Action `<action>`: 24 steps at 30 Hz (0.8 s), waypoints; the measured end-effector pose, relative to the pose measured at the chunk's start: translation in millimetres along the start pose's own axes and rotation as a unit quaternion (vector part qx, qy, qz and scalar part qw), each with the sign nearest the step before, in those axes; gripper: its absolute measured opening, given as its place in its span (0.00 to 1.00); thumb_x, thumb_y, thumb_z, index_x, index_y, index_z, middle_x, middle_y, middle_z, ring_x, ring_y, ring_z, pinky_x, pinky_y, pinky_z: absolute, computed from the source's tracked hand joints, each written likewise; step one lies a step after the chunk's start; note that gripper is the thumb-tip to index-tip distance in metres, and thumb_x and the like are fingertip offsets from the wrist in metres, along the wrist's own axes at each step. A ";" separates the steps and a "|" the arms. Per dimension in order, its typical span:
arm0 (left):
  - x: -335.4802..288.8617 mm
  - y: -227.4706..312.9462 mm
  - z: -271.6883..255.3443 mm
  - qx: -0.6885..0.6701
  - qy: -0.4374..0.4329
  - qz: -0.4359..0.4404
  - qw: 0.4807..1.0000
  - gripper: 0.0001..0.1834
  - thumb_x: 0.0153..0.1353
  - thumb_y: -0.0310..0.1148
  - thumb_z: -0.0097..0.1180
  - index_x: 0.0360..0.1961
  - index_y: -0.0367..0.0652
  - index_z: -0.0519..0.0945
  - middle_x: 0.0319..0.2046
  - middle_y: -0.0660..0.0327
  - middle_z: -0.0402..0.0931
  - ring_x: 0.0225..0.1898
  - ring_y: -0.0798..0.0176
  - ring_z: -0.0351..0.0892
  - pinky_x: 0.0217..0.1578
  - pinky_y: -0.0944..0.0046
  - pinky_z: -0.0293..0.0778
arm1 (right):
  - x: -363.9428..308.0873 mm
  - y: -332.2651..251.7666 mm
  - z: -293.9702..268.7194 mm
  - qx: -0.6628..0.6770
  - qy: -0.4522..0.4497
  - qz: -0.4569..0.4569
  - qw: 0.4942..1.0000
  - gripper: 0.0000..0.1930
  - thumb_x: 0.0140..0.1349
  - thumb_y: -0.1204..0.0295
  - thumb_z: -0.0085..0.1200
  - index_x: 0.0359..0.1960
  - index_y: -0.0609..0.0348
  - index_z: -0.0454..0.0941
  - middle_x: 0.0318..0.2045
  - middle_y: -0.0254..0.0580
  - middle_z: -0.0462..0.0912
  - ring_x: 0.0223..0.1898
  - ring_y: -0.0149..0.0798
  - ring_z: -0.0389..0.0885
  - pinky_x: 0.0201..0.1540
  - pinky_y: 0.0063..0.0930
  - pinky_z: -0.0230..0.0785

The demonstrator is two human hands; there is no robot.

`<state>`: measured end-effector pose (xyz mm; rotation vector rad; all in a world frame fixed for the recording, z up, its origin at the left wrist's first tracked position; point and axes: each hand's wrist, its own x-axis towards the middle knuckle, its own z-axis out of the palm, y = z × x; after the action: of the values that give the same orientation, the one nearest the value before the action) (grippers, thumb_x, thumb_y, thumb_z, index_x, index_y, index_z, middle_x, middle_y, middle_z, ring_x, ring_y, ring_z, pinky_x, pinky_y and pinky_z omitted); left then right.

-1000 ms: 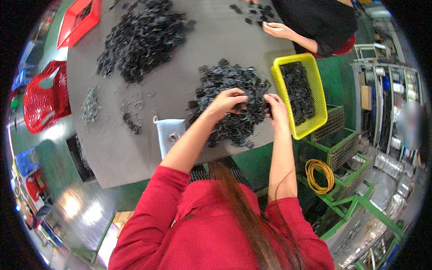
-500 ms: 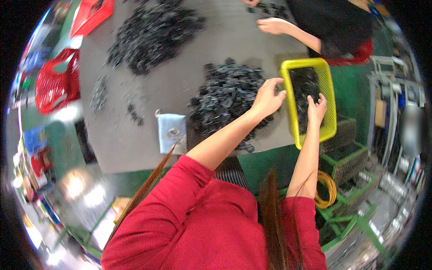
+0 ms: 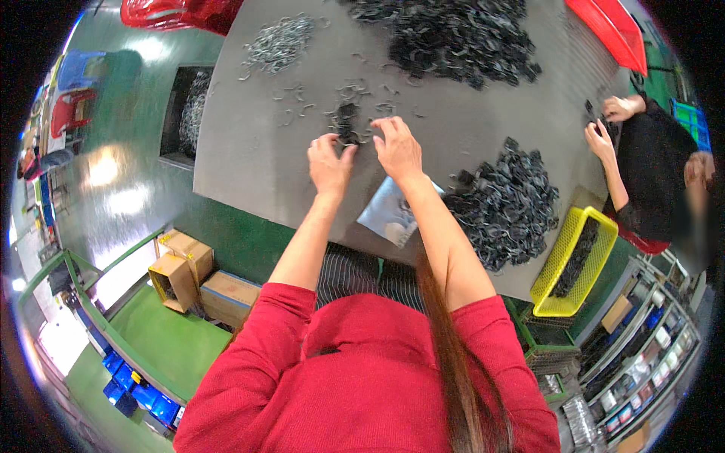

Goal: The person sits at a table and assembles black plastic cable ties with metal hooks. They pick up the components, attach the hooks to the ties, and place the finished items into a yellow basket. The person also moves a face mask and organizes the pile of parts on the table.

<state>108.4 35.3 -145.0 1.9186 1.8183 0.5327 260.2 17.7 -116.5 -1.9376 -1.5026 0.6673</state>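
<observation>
Both of my hands are over the grey table (image 3: 279, 162), beside a small cluster of black plastic pieces (image 3: 347, 119). Just below that cluster, my left hand (image 3: 330, 166) has thumb and fingers apart and nothing visible between them. My right hand (image 3: 400, 151) hovers to the right of the cluster, fingers bent but spread, also without anything visible in its grasp. Thin curved metal clips (image 3: 352, 92) lie scattered around the black pieces. Partly under my right forearm rests a light-blue pouch (image 3: 385, 208).
Metal clips form a heap (image 3: 281, 44) at the far left. Black pieces form a big pile (image 3: 461, 41) at the back and a smaller pile (image 3: 506, 204) at right. Beside it stands a yellow basket (image 3: 541, 291) holding black pieces. Another person's hand (image 3: 600, 140) works at the right edge.
My hands have left the yellow basket and moved left to the small black cluster and metal clips. The view has turned left with them.
</observation>
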 end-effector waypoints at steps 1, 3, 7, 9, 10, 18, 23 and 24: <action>3.6 -5.2 -0.2 0.029 -0.018 0.016 0.999 0.24 0.44 0.40 0.66 0.43 0.47 0.72 0.39 0.59 0.70 0.45 0.54 0.69 0.43 0.55 0.68 | 16.2 -8.9 18.5 -0.012 -0.005 -0.012 1.000 0.15 0.51 0.72 0.57 0.42 0.51 0.72 0.42 0.40 0.73 0.46 0.46 0.73 0.45 0.38 0.71; 10.1 -2.5 -0.7 0.064 -0.049 0.077 0.994 0.26 0.43 0.39 0.67 0.44 0.47 0.71 0.39 0.60 0.70 0.42 0.53 0.70 0.40 0.55 0.68 | 41.8 -19.8 41.3 -0.067 -0.001 -0.023 0.997 0.20 0.49 0.69 0.60 0.45 0.50 0.71 0.43 0.40 0.71 0.46 0.45 0.73 0.45 0.38 0.71; 35.8 -16.3 -4.2 0.050 -0.097 0.103 0.989 0.20 0.46 0.31 0.64 0.41 0.50 0.71 0.35 0.62 0.72 0.39 0.56 0.73 0.37 0.57 0.69 | 75.3 -11.6 64.9 -0.189 -0.071 -0.049 0.978 0.21 0.47 0.65 0.62 0.44 0.49 0.72 0.39 0.36 0.75 0.46 0.42 0.73 0.45 0.37 0.70; 53.6 -50.9 -8.0 -0.049 -0.087 0.045 0.994 0.19 0.48 0.29 0.63 0.42 0.48 0.71 0.33 0.60 0.74 0.36 0.56 0.75 0.35 0.60 0.70 | 82.2 -16.7 64.5 -0.146 -0.086 0.002 0.986 0.15 0.48 0.64 0.60 0.38 0.49 0.75 0.35 0.37 0.76 0.44 0.42 0.73 0.45 0.36 0.68; 62.1 -65.8 -10.9 -0.103 -0.083 0.021 0.991 0.19 0.49 0.29 0.62 0.42 0.48 0.71 0.32 0.60 0.74 0.34 0.55 0.76 0.34 0.61 0.71 | 82.6 -12.1 61.7 -0.137 -0.072 0.020 0.988 0.12 0.49 0.64 0.59 0.35 0.50 0.76 0.34 0.38 0.76 0.43 0.43 0.74 0.45 0.36 0.68; 100.3 -64.3 -53.2 -0.417 -0.340 -0.249 0.805 0.12 0.56 0.38 0.59 0.39 0.44 0.77 0.28 0.70 0.74 0.28 0.77 0.73 0.27 0.72 0.72 | 50.9 -0.5 49.0 -0.052 -0.001 0.132 0.990 0.10 0.50 0.67 0.58 0.35 0.51 0.76 0.36 0.39 0.75 0.42 0.43 0.75 0.43 0.39 0.69; 65.7 -19.1 -22.7 0.034 -0.145 0.046 0.988 0.23 0.48 0.45 0.64 0.40 0.44 0.70 0.33 0.59 0.73 0.37 0.54 0.77 0.34 0.56 0.73 | 62.6 -25.6 63.0 -0.118 0.005 0.105 0.987 0.13 0.47 0.67 0.62 0.34 0.51 0.75 0.36 0.39 0.73 0.46 0.47 0.72 0.42 0.40 0.69; 64.4 -13.2 -16.8 0.048 -0.140 0.062 0.987 0.22 0.48 0.44 0.64 0.39 0.43 0.70 0.33 0.58 0.73 0.38 0.54 0.76 0.35 0.56 0.73 | 65.2 -23.0 62.6 -0.114 0.013 0.104 0.988 0.12 0.47 0.67 0.62 0.33 0.51 0.75 0.36 0.39 0.73 0.45 0.47 0.73 0.42 0.40 0.69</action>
<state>92.0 100.9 -139.9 2.0626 1.5786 0.2022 216.3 94.6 -145.8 -2.2915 -1.4246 0.5766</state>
